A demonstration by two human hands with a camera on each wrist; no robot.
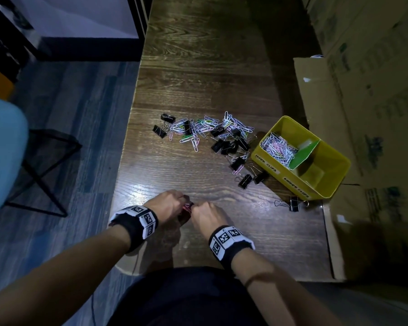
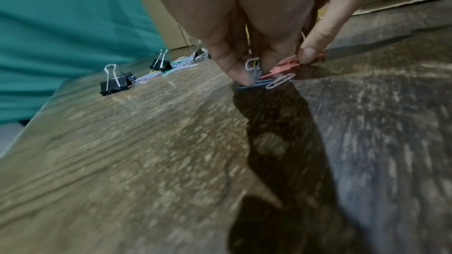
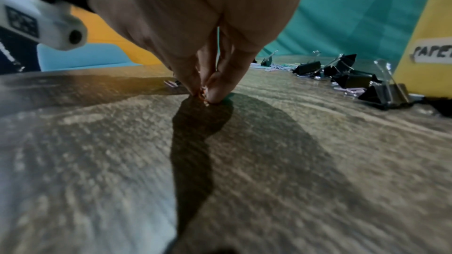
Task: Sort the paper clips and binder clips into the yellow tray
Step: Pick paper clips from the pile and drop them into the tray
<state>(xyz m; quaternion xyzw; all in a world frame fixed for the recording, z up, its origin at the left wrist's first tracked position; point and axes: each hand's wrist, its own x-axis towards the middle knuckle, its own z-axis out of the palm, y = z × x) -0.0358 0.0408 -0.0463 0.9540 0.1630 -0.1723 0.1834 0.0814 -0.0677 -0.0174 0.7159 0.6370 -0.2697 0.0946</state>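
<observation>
Paper-clip compartment of yellow tray (image 1: 272, 171) part-filled; binder-clip side empty. Mixed pile (image 1: 205, 131) remains. Left hand (image 1: 167, 203) and right hand (image 1: 206, 214) pinch small paper clips (image 2: 271, 78) at near table (image 1: 198, 67) edge

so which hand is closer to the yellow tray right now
Right. The right hand is at the near table edge on the side of the yellow tray; the left hand is just beyond it, farther from the tray. Both pinch paper clips.

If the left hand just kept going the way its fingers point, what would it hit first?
The left hand points its fingers down, pinching a few paper clips at the wooden table. Going straight on, it would probably meet the tabletop at once; the clips look already touching it.
</observation>
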